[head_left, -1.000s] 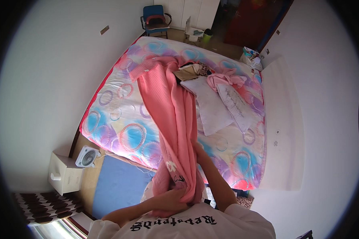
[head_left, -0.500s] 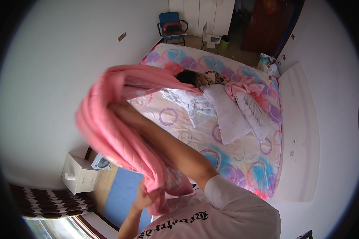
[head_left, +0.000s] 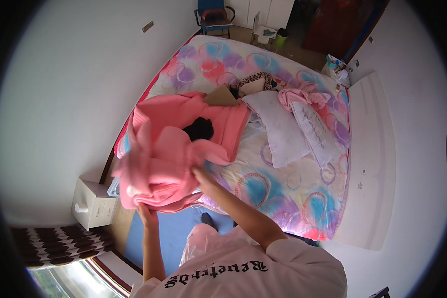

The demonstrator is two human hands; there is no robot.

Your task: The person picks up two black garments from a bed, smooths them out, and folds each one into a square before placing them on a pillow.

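"Pink first: where does that knit cloth (head_left: 159,171) lie?"

"Start one thing further left, with the white nightstand (head_left: 102,210) by the near-left corner of the bed (head_left: 278,218). Then comes the cloth, half on the bed and half lifted over that corner."

"And the hands?"

"The left hand (head_left: 145,213) grips its lower hem above the blue mat (head_left: 169,231). The right hand (head_left: 200,177) grips the cloth's right side, just over the bed's near edge; some fingers are hidden in the folds."

"How far along does it look?"

"Partway, I'd judge. The far part is spread toward the left edge, but the near part is a loose bunch, neither flat nor squared."

"Anything on it?"

"Black fabric (head_left: 199,129) shows amid the pink; whether it lies on top, I can't tell. A tan cloth (head_left: 221,96) overlaps the far side."

"And further right?"

"Leopard-print fabric (head_left: 260,77), a pale pillow (head_left: 280,131), a crumpled pale-pink cloth (head_left: 303,96), then a narrow lettered pillow (head_left: 313,134) nearer the bed's right edge. They lie in a loose heap, unsorted, with neither hand on them."
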